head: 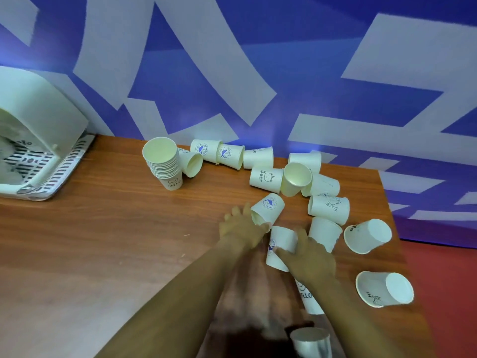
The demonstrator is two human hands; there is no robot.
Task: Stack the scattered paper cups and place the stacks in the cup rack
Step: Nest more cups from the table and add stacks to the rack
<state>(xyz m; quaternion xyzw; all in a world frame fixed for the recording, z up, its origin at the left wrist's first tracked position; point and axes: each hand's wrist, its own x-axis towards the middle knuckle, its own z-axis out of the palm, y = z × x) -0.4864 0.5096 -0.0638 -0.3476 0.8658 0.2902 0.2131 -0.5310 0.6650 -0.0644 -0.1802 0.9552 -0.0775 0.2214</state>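
On the bench (129, 228), the left hand (242, 226) grasps one paper cup (268, 208) while the right hand (307, 257), at its 4 o'clock, grasps another cup (280, 244).

I count one upright stack of nested cups (165, 164) and fifteen loose paper cups, most lying on their sides. My two hands are in view, left hand (242, 227) and right hand (308, 257). One white cup rack (38, 140) sits far left on one wooden table (116, 228).

White paper cups (266, 180) lie scattered beside one upright stack (163, 164).
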